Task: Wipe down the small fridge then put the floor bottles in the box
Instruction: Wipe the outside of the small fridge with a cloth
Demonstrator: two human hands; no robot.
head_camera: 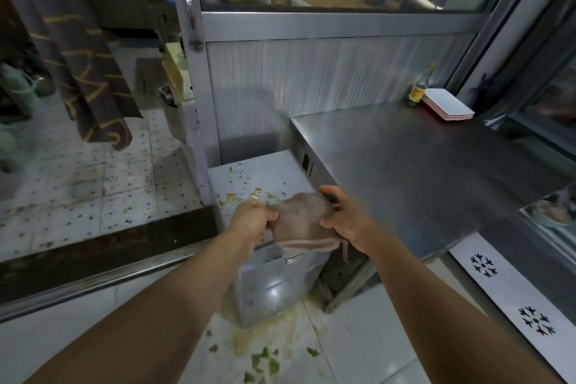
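Note:
A small grey fridge point(265, 284) stands on the floor beside a steel table. Its white top point(249, 174) is dotted with yellowish food scraps and smears. Both hands hold a brownish-grey cloth point(299, 221) above the front part of that top. My left hand point(254, 220) grips the cloth's left edge, and my right hand point(346, 221) grips its right side. A loose cloth corner hangs down below my right hand. No floor bottles or box are visible.
The steel table point(436, 165) fills the right, with a glass bottle point(420, 87) and a stack of white trays point(448, 106) at its far end. Green leaf bits and a yellowish spill point(265, 349) lie on the floor tiles. A metal partition point(311, 72) stands behind the fridge.

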